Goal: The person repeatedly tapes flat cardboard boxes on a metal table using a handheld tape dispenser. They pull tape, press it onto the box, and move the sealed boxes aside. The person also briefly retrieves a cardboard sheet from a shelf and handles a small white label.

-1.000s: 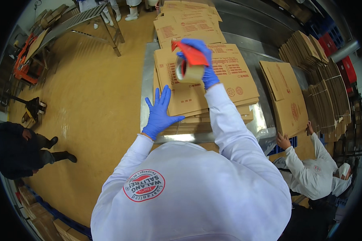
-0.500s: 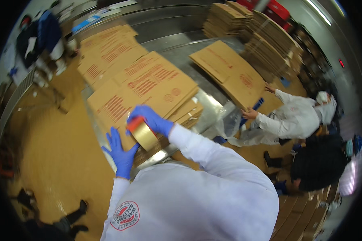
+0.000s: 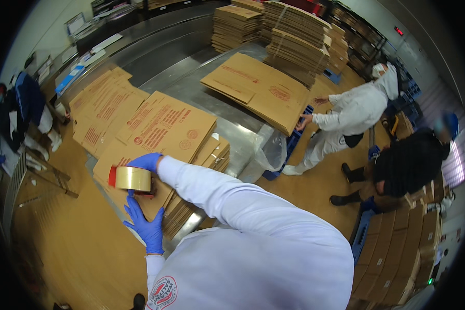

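My right hand (image 3: 146, 161), in a blue glove, is wrapped round a red packing tape dispenser (image 3: 112, 176) that carries a wide roll of yellowish tape (image 3: 133, 179). Its grip is partly hidden behind the roll. The dispenser is over the near end of a flat brown cardboard box (image 3: 163, 129) with red print, on top of a stack. My left hand (image 3: 146, 226), also gloved in blue, lies with fingers spread on the cardboard's near edge, just below the dispenser, and holds nothing.
More flattened boxes (image 3: 101, 108) overlap at the left of the metal table (image 3: 170, 77). Tall bundled cardboard stacks (image 3: 297, 49) stand at the back. A person in white (image 3: 354, 113) handles flat boxes (image 3: 258, 88) at the right; a person in dark clothes (image 3: 411, 165) is nearer.
The view has swung, so the whole scene appears shifted. My right hand has moved the tape dispenser leftward over the box and turned it. My left hand stays spread on the cardboard.
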### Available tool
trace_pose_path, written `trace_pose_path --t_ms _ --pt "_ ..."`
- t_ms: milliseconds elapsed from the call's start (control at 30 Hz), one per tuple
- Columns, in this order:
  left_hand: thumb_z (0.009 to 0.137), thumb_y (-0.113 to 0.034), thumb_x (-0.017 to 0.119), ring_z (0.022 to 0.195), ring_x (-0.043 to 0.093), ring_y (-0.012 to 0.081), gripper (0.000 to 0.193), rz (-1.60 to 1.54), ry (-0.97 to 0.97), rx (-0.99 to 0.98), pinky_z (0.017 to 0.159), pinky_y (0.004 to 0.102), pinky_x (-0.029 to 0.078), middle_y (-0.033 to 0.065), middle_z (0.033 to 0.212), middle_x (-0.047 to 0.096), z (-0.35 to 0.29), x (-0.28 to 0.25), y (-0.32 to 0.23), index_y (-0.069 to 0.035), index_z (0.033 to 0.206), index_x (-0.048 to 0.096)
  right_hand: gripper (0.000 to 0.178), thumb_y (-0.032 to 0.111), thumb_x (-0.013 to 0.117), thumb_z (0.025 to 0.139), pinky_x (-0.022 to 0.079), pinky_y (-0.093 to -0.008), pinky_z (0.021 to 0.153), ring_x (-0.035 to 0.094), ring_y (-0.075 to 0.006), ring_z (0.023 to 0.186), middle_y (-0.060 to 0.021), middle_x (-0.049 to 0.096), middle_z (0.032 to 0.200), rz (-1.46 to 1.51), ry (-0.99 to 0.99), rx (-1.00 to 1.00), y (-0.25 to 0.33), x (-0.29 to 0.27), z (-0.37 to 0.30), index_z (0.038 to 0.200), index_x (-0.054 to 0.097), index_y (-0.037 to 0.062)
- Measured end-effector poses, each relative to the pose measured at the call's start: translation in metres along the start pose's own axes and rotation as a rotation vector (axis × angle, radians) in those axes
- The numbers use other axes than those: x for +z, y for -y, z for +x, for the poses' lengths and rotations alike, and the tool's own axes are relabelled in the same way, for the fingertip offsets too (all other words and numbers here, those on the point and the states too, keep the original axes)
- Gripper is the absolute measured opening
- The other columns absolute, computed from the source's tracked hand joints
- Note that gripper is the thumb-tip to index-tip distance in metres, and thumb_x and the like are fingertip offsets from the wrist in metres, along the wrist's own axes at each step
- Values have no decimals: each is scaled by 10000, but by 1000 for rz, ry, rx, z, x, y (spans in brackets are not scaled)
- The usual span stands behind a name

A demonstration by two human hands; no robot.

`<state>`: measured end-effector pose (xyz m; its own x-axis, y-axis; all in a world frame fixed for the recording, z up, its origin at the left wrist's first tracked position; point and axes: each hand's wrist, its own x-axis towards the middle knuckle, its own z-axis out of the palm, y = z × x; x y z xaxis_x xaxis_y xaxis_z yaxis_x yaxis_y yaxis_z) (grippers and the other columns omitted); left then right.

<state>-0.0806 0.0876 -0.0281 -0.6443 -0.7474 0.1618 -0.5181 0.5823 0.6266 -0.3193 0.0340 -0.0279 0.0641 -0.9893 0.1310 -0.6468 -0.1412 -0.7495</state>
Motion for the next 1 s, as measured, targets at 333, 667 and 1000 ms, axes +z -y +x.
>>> trace_pose_path --t_ms 333,667,1000 --pt "738 -411 758 1484 37 322 1020 166 109 7 1109 649 -43 47 1606 160 17 -7 -2 -175 1541 175 396 271 446 1002 514 -422 906 603 -276 1080 -174 585 1234 1436 -244 -270 -62 -7 -137 1318 492 36" --pt "775 -345 735 1484 4 330 996 163 109 249 1092 689 4 48 1622 40 57 22 -82 -164 1546 131 209 159 578 868 500 -376 791 644 -319 814 -197 658 795 1396 -1116 -137 46 15 -535 859 649 -36" --pt "739 -325 773 1469 115 350 1047 558 263 242 1124 636 114 182 1586 137 74 117 -110 7 1505 140 239 202 579 864 491 -379 792 626 -307 814 -183 647 799 1424 -1354 -131 52 42 -614 858 641 -29"
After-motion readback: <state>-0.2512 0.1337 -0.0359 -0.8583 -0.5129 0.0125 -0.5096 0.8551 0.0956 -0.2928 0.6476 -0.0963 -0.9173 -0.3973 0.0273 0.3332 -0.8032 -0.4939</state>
